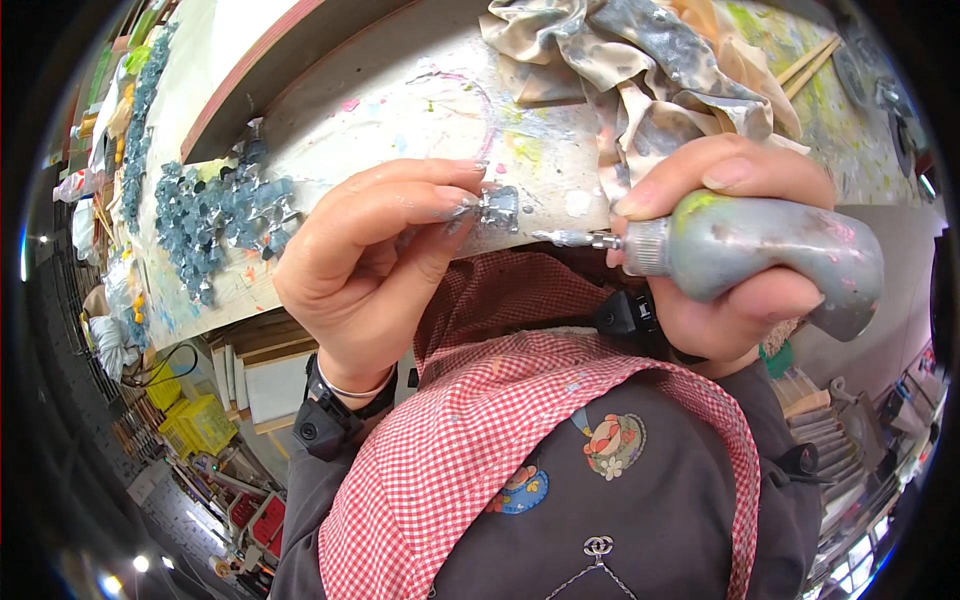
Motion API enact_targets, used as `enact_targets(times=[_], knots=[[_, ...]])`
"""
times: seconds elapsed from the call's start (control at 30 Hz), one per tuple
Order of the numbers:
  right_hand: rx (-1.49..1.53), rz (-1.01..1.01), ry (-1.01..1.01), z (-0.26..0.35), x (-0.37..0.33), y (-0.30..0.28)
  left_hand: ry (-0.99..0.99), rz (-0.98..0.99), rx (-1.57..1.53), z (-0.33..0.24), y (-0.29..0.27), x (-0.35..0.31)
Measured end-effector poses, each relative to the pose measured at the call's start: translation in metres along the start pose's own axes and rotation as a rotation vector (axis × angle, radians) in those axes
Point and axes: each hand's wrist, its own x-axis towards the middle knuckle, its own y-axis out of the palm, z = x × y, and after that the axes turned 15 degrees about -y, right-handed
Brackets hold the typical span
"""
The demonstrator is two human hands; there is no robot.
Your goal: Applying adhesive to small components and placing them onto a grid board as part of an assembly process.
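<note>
Between the thumb and fingertips of my left hand point(375, 235) is a small blue-grey piece with shiny silvery parts point(500, 209); its exact kind I cannot make out. My right hand point(735, 185) is wrapped round a grey, paint-stained squeeze bottle point(775, 250) lying sideways in the grip. The bottle's thin metal nozzle point(570, 239) points left, just below and to the right of the small piece, with a narrow gap between them. On the table to the left lies a pile of similar blue-grey pieces point(215, 220).
A paint-stained cloth point(650, 60) lies crumpled at the back right, near two wooden sticks point(812, 66). A long reddish-edged board point(270, 70) slants across the back left of the paint-spotted table point(420, 110). Yellow crates point(203, 425) stand beyond it, lower left.
</note>
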Motion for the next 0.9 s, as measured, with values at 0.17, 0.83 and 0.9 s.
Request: enact_targets(times=[0.17,0.83,0.9], knots=[[-0.010,0.008,0.031,0.000,0.001,0.004,-0.018,-0.018,0.006,-0.001,0.001,0.000],[0.153,-0.268,-0.292,-0.020,-0.007,0.011,-0.249,-0.068,-0.140,-0.013,0.003,-0.006],[0.062,-0.262,-0.392,-0.030,-0.007,0.012,-0.266,-0.051,-0.126,-0.012,0.003,-0.005]])
